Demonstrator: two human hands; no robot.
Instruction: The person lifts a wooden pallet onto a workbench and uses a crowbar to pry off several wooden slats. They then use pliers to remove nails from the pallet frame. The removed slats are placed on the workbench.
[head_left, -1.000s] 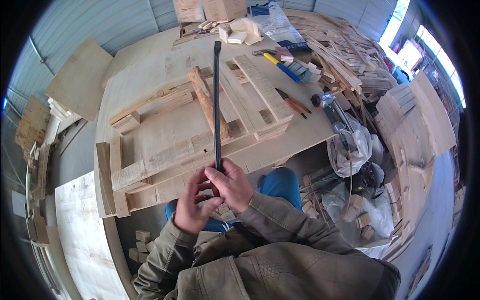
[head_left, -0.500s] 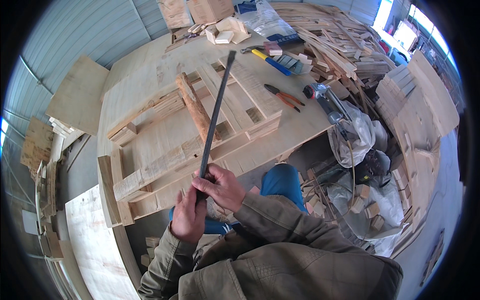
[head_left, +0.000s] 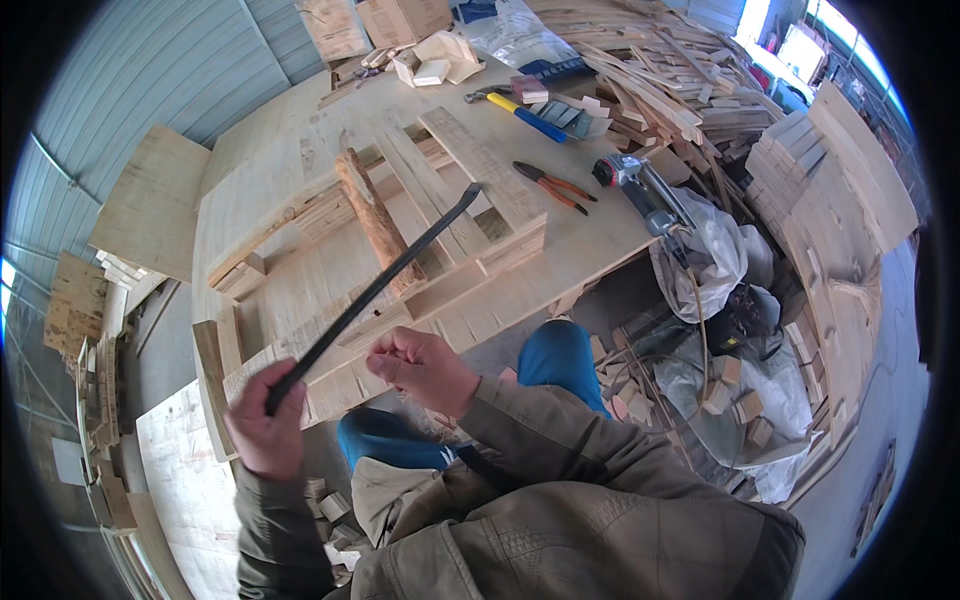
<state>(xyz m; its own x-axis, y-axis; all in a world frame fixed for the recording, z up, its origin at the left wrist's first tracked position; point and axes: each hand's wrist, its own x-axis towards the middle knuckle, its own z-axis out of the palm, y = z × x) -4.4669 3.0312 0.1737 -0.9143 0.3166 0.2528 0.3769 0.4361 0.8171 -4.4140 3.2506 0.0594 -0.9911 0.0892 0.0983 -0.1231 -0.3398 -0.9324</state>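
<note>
A long black pry bar [head_left: 372,293] with a bent tip slants up to the right, its lower end wrapped in the fingers of my left hand [head_left: 268,425]. Its far end hangs over a slatted wooden frame [head_left: 485,165]. My right hand [head_left: 428,370] is apart from the bar, near the frame's front edge, fingers curled closed. Whatever they may hold is hidden. A rough bark-edged piece of wood [head_left: 370,210] lies across the frame. Right of the frame are orange-handled pliers [head_left: 553,187] and a hammer [head_left: 530,118] with a yellow and blue handle.
The frame rests on a large plywood tabletop [head_left: 265,130]. An air nail gun [head_left: 645,195] with a hose lies at the right edge, beside plastic bags [head_left: 700,260]. Scrap strips [head_left: 680,80] are heaped behind. Wood offcuts [head_left: 720,400] litter the floor by my knees.
My right hand has let go of the pry bar. My left hand has carried it left and lowered it, so it tilts far more toward the right.
</note>
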